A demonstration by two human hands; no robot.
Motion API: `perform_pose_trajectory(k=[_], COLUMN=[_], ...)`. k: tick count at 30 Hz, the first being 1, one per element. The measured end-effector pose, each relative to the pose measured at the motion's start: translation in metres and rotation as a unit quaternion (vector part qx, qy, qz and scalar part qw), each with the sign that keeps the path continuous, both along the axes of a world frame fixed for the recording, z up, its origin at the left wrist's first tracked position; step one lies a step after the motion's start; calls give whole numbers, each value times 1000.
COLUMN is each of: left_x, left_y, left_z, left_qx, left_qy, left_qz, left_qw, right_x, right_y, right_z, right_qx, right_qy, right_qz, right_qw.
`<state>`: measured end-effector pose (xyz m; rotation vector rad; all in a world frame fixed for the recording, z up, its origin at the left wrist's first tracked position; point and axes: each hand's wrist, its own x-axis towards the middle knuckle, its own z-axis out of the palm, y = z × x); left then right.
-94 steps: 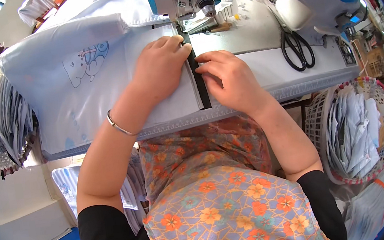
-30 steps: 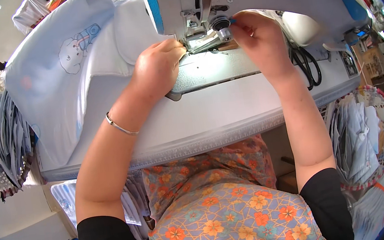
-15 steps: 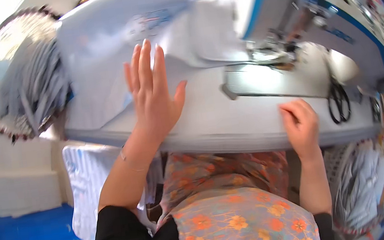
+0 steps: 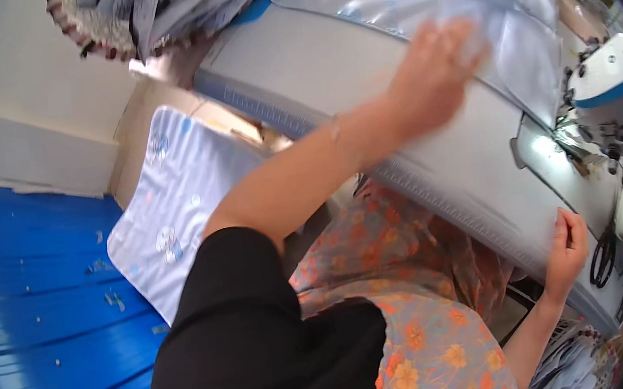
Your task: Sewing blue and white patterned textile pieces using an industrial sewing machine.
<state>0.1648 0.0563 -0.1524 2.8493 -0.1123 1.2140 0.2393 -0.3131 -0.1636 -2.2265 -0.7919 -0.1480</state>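
Observation:
My left hand (image 4: 438, 79) is over the table, beside a shiny white cloth (image 4: 349, 4) with a blue cartoon print. Motion smears its fingers, so whether they touch the cloth cannot be told. My right hand (image 4: 568, 247) rests near the table's front edge, fingers curled in, with nothing visible in them. Beyond it is the lit metal plate (image 4: 545, 148) of a white and blue sewing machine (image 4: 606, 73). Black-handled scissors (image 4: 603, 258) lie to its right. The cloth's right part reaches toward the machine.
A white printed pad (image 4: 171, 205) hangs below the table's left side, above a blue floor (image 4: 51, 307) with small scraps. A basket (image 4: 97, 30) of stacked grey cloth pieces stands at the far left. More grey cloth (image 4: 562, 366) sits below the table at lower right.
The view has swung to the left, showing more floor and the hanging pad. My left hand, earlier flat with fingers spread over the cloth, is now blurred. My right hand stays curled near the edge.

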Motion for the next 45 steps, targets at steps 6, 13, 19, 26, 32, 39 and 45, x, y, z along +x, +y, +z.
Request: perform_pose_trajectory(k=[6,13,19,26,32,39,45], left_x=[-201,-313,-338,-342,-373,-397,-398], left_y=[-15,135,150,150,153,137,173], left_z=[-83,-175,-179,-206,-208,-204,-131], left_qx=[-142,-116,-160,-50,3,26,-43], left_qy=[410,453,517,599,537,550,172], left_qz=[-12,241,222,188,155,136,346], left_qw=[901,850,811,777,829,823,921], right_x=[8,13,-1,-14,-8,-7,-8], right_y=[-7,-3,6,21,17,18,13], right_z=[9,6,8,22,19,19,18], right_qx=[-29,-10,-55,36,67,81,87], right_qy=[15,-11,-81,-117,-123,-125,-109], right_qz=[-21,-22,-38,-29,-20,-15,-14], right_qw=[999,1000,994,992,990,989,990])
